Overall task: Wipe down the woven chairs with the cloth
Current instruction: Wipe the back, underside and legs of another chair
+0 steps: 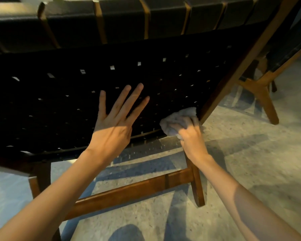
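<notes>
Spread flat, the left hand (114, 122) presses the woven chair (59, 101). Just right of it, the right hand (191, 136) grips a bunched cloth (177, 117) against the weave.

Looked like a lounge or patio: wood-framed woven chair (59, 101) and second chair (261, 89) stood on sunlit terrazzo floor (250, 162).

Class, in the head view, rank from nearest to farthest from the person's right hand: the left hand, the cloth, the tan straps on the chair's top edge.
1. cloth, gripped in the right hand, at the weave's lower right corner.
2. left hand, spread open over the weave, to the left.
3. tan straps, far up on the top edge.
</notes>
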The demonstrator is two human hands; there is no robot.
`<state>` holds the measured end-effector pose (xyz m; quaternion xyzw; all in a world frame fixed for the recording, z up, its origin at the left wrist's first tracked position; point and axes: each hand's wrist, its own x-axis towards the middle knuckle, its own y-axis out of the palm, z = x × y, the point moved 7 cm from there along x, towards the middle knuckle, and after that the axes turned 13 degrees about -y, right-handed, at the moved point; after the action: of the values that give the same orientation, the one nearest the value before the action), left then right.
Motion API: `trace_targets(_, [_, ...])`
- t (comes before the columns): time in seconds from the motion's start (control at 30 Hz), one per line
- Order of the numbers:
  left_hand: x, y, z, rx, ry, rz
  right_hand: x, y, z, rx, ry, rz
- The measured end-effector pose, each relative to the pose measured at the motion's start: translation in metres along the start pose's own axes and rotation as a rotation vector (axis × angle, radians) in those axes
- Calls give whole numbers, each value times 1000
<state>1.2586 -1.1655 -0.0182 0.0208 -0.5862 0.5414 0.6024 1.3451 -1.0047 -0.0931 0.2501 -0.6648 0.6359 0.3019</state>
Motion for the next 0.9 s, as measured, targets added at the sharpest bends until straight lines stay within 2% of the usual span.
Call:
trace_targets(0.07, [-5, -4, 10, -10, -81, 0, 1, -44, 27, -36, -135, -305])
trace_targets(0.13, [-9, -7, 19, -30, -141, 8, 14, -84, 47, -92, -243, -521])
trace_targets(0.2, [-10, -11, 24, -51, -178, 8, 36, -121, 57, -132, -290, -695])
trace_targets(0.27, [-9, -15, 26, -69, -195, 2, 58, -146, 63, -144, -288, -795])
trace_targets(0.57, [-1, -17, 27, -65, -176, -31, 97, -133, 56, -167, -100, -795])
trace_targets(0.77, [-5, -6, 26, -66, -155, -29, 90, -101, 47, -125, -218, -790])
trace_targets(0.9, [-8, 1, 25, -65, -130, -20, 72, -55, 33, -95, -195, -649])
